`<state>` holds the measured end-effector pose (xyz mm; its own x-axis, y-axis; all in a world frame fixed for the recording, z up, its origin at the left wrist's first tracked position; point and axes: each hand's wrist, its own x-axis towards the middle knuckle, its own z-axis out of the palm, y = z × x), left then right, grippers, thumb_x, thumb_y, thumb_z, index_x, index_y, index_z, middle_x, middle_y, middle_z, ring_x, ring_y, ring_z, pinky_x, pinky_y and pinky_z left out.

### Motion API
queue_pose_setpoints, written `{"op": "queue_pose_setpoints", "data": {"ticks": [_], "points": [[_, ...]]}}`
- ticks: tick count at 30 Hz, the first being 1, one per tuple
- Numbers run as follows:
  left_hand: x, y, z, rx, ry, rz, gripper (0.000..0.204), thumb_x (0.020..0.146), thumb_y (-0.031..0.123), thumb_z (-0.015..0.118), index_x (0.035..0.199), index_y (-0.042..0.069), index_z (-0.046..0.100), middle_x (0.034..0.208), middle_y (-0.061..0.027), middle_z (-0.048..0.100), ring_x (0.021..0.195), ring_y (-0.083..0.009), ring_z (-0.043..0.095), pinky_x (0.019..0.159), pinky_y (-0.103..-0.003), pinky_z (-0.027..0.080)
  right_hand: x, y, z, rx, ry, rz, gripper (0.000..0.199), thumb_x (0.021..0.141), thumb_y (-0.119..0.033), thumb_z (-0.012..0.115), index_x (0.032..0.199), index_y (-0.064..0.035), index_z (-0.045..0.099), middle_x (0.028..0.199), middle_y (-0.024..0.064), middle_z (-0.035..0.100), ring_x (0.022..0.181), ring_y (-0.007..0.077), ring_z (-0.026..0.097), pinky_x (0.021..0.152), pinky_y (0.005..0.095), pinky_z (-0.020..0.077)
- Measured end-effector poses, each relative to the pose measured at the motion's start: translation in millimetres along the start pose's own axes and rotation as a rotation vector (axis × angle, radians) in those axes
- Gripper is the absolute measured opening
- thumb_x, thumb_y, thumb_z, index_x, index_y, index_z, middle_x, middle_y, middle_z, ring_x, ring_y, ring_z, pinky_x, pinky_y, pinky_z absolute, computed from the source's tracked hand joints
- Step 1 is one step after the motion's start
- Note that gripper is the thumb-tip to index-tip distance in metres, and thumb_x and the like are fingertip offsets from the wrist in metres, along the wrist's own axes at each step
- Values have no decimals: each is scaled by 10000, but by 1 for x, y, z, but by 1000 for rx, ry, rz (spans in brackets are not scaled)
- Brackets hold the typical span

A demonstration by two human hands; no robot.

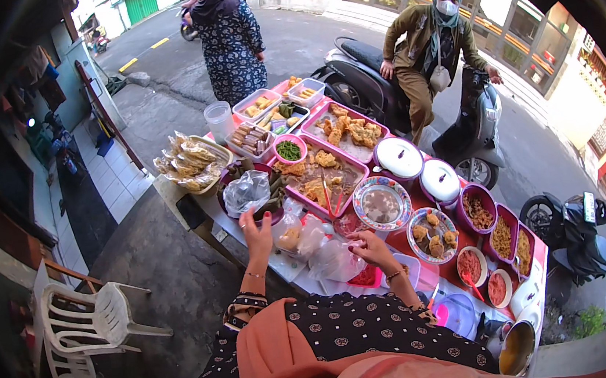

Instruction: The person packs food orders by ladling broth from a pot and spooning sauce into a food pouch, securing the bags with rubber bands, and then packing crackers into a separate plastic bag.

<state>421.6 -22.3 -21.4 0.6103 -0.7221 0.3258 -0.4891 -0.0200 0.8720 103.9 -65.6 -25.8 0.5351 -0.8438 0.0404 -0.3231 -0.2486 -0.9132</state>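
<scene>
My left hand [256,232] reaches up with its fingers apart, just below a crumpled clear plastic bag [246,193] lying on a dark purple basket [222,177] of leaf-wrapped rolls. Whether the fingertips touch that bag I cannot tell. To the right, my right hand [373,249] has its fingers closed at the edge of a thin clear plastic bag [333,261]. Beside that bag sits a knotted plastic bag [289,236] with yellowish food in it. Beyond my hands, a pink tray [360,170] holds fried food and red-handled tongs [327,190].
Food crowds the table: a patterned bowl [359,213], white-lidded pots [397,158], chilli sauce bowls [483,272], a basket of packed snacks [222,153]. White plastic chairs [98,314] stand at left. One person [229,45] stands beyond; another [414,52] sits on a scooter [477,123].
</scene>
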Motion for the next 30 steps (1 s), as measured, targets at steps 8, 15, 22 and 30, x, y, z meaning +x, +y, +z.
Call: {"op": "queue_pose_setpoints", "data": {"ticks": [8,15,22,30], "points": [[-59,-106,-54,310,142,-775,909,803,655,450,1410,40,167,1428,-316,88,1316,-456,135,1062,-508,192,-15,-4,-37,-396,591,-73,993,678,-117,709,1439,-91,71,1385,264,236,1275,393,290,929,405,406],[-23,-39,-113,-215,513,-1086,1120,666,865,319,1453,152,-36,1514,-101,-93,1391,-315,62,1092,-504,143,-40,-131,-128,-1037,1411,-247,874,851,-610,426,1456,-120,29,1465,276,64,1349,421,154,992,611,153],[38,-54,-159,-903,196,-435,968,770,795,243,1390,53,254,980,-112,456,942,-208,468,1017,-436,322,-51,-178,-163,-862,1231,-413,607,887,-551,410,1116,2,512,981,206,547,953,316,537,1006,506,265],[41,68,-123,-1053,-175,-345,950,820,741,153,1138,-48,576,392,53,210,329,-58,174,710,-312,517,-48,-129,-126,-737,911,-214,284,838,-339,598,768,-70,652,466,48,492,444,234,468,848,387,405]]}}
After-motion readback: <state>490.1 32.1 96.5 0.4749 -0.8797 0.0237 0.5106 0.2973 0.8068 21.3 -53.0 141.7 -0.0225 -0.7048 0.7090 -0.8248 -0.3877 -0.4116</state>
